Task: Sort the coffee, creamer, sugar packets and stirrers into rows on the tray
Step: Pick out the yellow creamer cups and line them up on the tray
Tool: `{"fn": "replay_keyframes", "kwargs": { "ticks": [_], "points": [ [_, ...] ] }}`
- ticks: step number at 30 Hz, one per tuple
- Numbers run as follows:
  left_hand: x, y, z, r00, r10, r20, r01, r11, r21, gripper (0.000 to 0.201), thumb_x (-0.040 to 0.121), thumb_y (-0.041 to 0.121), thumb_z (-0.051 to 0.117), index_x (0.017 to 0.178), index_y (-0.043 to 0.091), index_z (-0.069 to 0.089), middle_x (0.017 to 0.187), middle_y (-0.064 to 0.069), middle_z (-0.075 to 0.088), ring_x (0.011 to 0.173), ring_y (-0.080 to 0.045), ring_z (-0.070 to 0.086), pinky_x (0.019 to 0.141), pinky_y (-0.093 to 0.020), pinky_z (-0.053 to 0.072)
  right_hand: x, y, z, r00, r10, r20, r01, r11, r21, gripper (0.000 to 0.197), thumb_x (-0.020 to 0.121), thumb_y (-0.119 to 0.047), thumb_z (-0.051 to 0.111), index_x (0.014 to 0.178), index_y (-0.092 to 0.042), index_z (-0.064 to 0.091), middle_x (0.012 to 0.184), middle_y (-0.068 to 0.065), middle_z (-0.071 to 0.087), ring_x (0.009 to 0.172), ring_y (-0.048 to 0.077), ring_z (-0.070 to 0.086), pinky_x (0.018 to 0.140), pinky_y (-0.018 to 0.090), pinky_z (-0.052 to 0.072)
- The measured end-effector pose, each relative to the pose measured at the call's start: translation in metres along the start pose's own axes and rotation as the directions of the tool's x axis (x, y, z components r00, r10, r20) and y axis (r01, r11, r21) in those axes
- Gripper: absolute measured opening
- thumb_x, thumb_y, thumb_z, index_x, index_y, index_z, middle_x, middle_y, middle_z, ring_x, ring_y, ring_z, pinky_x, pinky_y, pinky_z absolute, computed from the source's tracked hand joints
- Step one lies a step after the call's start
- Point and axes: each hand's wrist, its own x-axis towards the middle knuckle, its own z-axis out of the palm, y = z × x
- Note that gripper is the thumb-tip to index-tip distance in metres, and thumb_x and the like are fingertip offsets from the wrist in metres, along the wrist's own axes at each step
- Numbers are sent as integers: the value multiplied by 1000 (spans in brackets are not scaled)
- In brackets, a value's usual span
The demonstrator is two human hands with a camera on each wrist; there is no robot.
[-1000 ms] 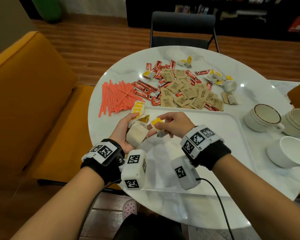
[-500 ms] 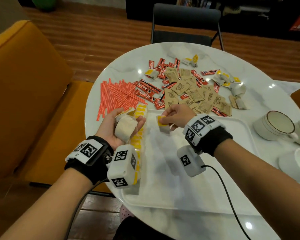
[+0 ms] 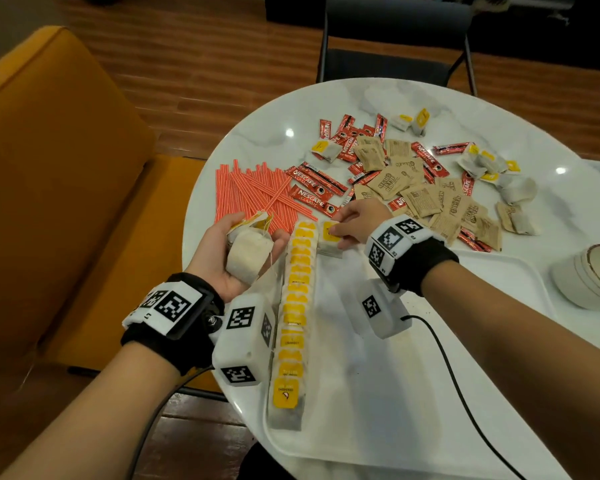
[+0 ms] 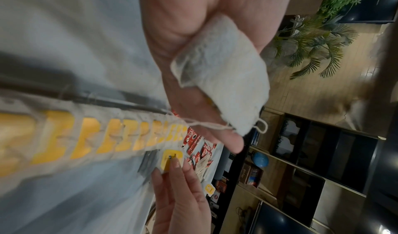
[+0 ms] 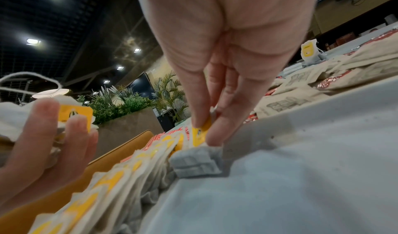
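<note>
The right hand [image 3: 355, 220] has come down from half a second ago, when it carried its tea bag just above the tray, and now it sets that tea bag [image 3: 329, 239] down at the far end of the tray [image 3: 499, 271], right beside the top of the row of tea bags [image 3: 293, 317]. Thumb and fingers pinch the yellow tag, and from the right wrist view the fingertips [image 5: 213, 135] are closed on that tag with the bag's paper body touching the tray floor. Over on the other side, the left hand [image 3: 236, 251] is palm up above the table's edge, fingers loosely curled round a small bunch of tea bags [image 3: 246, 251], strings dangling; the left wrist view shows one pale bag [image 4: 224, 77] lying across the palm. That row runs along the tray's left side, yellow tags overlapping one after another from the near edge to the far one. Beyond the tray on the white round table [image 3: 267, 140], the orange stirrers [image 3: 253, 192] lie in a loose sheaf, the red coffee sticks [image 3: 312, 192] and brown sugar packets [image 3: 426, 199] are heaped together, and more tea bags [image 3: 482, 164] are scattered at the far right. White cups [image 3: 589, 275] are stacked at the tray's right.
</note>
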Motion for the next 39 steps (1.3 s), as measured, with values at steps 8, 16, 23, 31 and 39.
{"fn": "replay_keyframes", "kwargs": {
  "ticks": [8, 16, 23, 31, 39],
  "points": [
    [3, 6, -2, 1000, -20, -12, 21, 1000, 10, 38, 91, 35, 50, 107, 0, 47, 83, -20, 61, 61, -28, 68, 44, -30, 54, 0, -6, 2, 994, -93, -56, 70, 944, -324, 20, 81, -19, 69, 98, -8, 68, 74, -2, 57, 77, 13, 54, 66, 22, 42],
    [6, 8, 1, 1000, -27, -7, 27, 999, 31, 38, 91, 34, 50, 108, 0, 48, 82, -21, 60, 61, -29, 67, 43, -30, 53, -7, -9, -2, 982, -153, -115, 108, 939, -326, 34, 81, -26, 69, 112, -12, 61, 79, -8, 50, 70, 7, 48, 55, 14, 34],
    [11, 5, 4, 998, -43, 40, 41, 998, 53, 34, 90, 33, 51, 101, 1, 52, 86, -19, 59, 74, -26, 62, 57, -34, 59, -49, -31, 14, 915, -402, 43, 404, 910, -89, 17, 87, -24, 61, 98, -13, 66, 75, -12, 56, 67, 0, 49, 61, 12, 40],
    [17, 0, 3, 1000, -18, -22, 22, 979, 204, 42, 89, 36, 52, 120, 8, 52, 112, -13, 55, 87, -21, 60, 68, -29, 55, -63, -30, 33, 921, -386, 52, 388, 920, -49, 17, 78, -32, 71, 83, -16, 69, 80, 0, 63, 72, 8, 52, 71, 24, 42],
    [7, -2, 10, 999, -22, 42, 12, 975, 223, 37, 93, 34, 48, 106, 0, 54, 82, -15, 65, 67, -21, 67, 54, -26, 57, -67, -28, 38, 928, -364, 79, 366, 930, -16, 24, 76, -19, 73, 63, -24, 54, 69, -6, 52, 56, 0, 44, 64, 20, 39]
  ]
}}
